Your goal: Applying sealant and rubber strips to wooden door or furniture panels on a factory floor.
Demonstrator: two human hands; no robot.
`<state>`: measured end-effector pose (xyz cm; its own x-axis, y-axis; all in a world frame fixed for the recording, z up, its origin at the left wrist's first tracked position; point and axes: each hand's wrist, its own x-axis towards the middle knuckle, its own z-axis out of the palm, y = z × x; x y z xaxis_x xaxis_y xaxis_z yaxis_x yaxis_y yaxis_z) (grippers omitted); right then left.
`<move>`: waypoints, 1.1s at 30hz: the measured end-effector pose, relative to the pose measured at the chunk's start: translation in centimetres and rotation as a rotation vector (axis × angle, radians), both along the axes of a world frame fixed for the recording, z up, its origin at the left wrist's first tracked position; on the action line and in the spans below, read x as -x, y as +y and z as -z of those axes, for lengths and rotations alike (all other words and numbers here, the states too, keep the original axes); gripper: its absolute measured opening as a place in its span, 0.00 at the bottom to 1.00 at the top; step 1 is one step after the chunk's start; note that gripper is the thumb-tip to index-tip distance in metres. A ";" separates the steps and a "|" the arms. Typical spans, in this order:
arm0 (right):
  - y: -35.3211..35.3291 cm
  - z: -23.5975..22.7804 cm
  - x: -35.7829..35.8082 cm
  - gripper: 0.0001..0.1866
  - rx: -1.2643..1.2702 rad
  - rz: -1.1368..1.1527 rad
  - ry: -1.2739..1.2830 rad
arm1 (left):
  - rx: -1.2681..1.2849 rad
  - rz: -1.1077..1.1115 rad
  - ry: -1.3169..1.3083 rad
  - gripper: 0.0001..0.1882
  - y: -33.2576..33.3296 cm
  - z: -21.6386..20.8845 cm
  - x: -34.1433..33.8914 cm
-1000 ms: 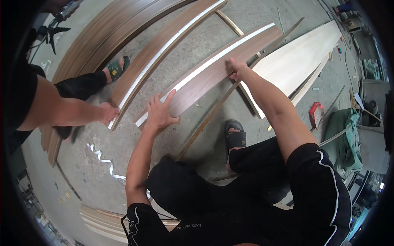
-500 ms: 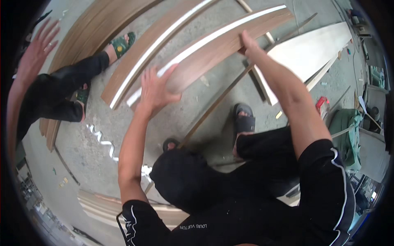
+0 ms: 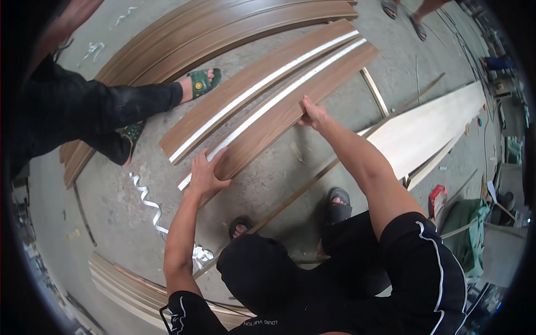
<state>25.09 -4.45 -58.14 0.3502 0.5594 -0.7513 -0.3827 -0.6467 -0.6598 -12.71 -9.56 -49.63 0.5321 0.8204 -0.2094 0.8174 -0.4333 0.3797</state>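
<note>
A long brown wood-grain board with a white strip along its far edge slants away from me, low over the floor or on it. My left hand grips its near end, with the thumb apart from the fingers. Farther along, my right hand holds the near long edge, its fingers partly hidden under the board. Alongside, a narrow gap away at the near end, lies a similar board, also with a white strip. The two come close together at their far ends.
Behind the boards lies a stack of brown panels. A co-worker's sandalled foot stands beside them. Curled white strip lies at left, a thin wooden lath before me. A pale panel and green sack are at right.
The held board has come down next to the other board, and both my hands have stayed on it. The co-worker's raised hand at the left has gone from view. My view has shifted.
</note>
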 end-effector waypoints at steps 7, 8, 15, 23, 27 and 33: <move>1.8 2.1 -0.8 0.27 0.008 -0.119 0.104 | 0.015 0.066 0.102 0.53 2.7 2.6 0.3; 1.7 2.0 0.0 0.29 0.034 -0.167 0.094 | 0.028 0.060 0.137 0.55 2.5 3.1 0.8; 1.7 1.8 -0.8 0.30 0.103 -0.258 0.048 | 0.029 0.023 0.188 0.58 2.1 5.0 0.5; 2.2 -3.1 -1.6 0.14 -0.149 -1.059 -1.167 | -0.038 0.025 0.215 0.57 1.2 5.0 1.8; 2.8 -3.4 5.3 0.20 -0.586 -1.463 -0.997 | -0.117 -0.025 0.160 0.47 0.6 4.8 1.4; 2.7 -1.1 11.3 0.30 -0.939 -1.880 -0.962 | -0.244 -0.080 0.150 0.33 -0.2 4.1 3.2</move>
